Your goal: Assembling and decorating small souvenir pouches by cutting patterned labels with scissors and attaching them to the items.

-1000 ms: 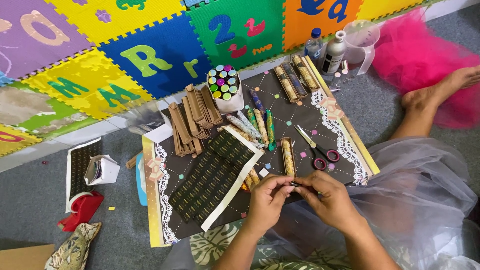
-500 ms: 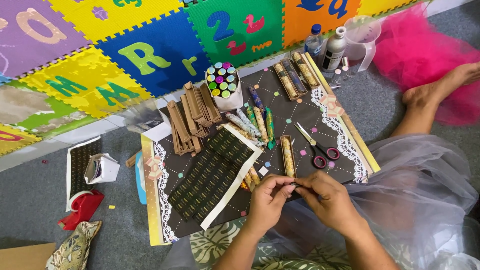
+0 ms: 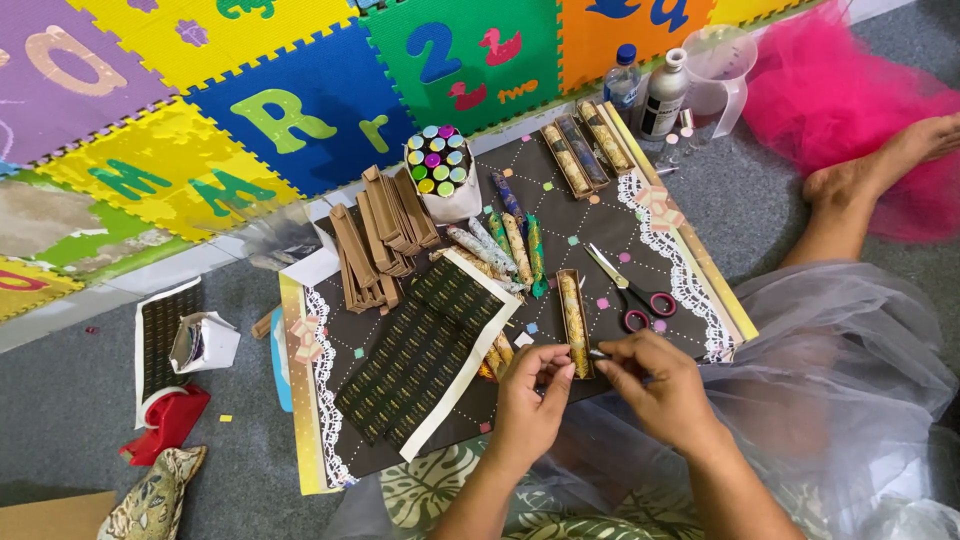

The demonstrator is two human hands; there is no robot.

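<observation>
At the lower centre of the frame, the left hand [image 3: 530, 400] and the right hand [image 3: 655, 385] pinched the near end of a narrow brown box [image 3: 573, 322] filled with pale gold, which lay on the dark board [image 3: 600, 215]. Both hands were nearly closed, thumbs and fingertips on the box's end. The box looked light and thin-walled, likely easy to crush, and best held by its long side edges. Scissors [image 3: 625, 290] lay just to its right.
</observation>
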